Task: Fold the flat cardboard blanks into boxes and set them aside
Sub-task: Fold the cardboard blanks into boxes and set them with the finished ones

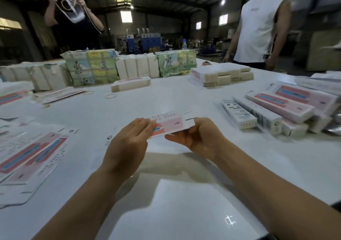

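both forearms reach out over the white counter (184, 101), and between them a pink and white cardboard blank (168, 124) is held up above the surface. left hand (127, 142) has its fingers laid along the blank's left end, thumb side hidden, so whether it pinches is unclear. right hand (198, 135) curls round the right end, thumb under the lower edge, fingers over the white flap. flat blanks (27, 158) lie spread at the left of the counter. folded boxes (273, 110) are piled at the right. bundled stacks (92, 68) stand in a row along the far side, with a rubber band (111, 96) lying before them. two people stand beyond the counter, one in a white sleeveless shirt (258, 24).
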Tool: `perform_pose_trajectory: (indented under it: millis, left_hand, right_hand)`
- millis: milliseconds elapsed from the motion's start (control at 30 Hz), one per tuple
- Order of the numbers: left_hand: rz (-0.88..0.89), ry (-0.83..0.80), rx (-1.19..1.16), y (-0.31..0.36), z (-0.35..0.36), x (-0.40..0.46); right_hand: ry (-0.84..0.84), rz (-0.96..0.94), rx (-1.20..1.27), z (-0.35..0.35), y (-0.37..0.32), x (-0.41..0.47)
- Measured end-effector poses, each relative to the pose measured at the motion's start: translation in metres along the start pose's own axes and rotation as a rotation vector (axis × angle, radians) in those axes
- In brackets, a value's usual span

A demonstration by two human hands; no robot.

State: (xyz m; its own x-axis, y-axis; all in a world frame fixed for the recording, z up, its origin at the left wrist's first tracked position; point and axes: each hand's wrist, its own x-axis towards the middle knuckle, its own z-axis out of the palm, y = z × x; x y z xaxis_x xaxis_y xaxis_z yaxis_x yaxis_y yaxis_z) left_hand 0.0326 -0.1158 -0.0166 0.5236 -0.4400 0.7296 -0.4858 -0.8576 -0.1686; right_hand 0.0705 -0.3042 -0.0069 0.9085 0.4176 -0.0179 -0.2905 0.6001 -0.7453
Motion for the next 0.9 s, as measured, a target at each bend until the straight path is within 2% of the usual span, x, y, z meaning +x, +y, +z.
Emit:
perform_pose_trajectory:
  millis: [33, 100, 267, 400, 533, 767, 900]
  left_hand:
    - [-0.025, -0.005, 0.0, -0.002, 0.0, -0.001]
    - [-0.051, -0.011, 0.001, -0.005, -0.001, -0.002]
    - [-0.13, -0.116, -0.008, -0.003, 0.0, -0.008]
    - [-0.273, -0.27, -0.051, 0.001, 0.0, -0.009]
    - [-0.26, -0.259, -0.077, 0.005, -0.006, -0.006]
    - [-0.151, -0.192, 0.002, 0.011, -0.013, -0.001]
    - [-0.142, -0.203, 0.018, 0.011, -0.013, -0.003]
  right_hand:
    - [-0.062, 0.018, 0.102, -0.001, -0.006, -0.002]
    - [-0.08, 0.027, 0.129, -0.004, -0.012, -0.002]
    - [0.082, -0.052, -0.228, -0.001, -0.004, -0.001]
    - [0.01, -0.048, -0.36, -0.001, -0.001, -0.003]
    - [-0.08, -0.032, -0.366, -0.002, -0.002, -0.005]
    - [-0.11, -0.037, -0.435, -0.01, 0.002, -0.006]
    - [-0.009, -0.104, -0.657, -0.008, 0.007, -0.005]
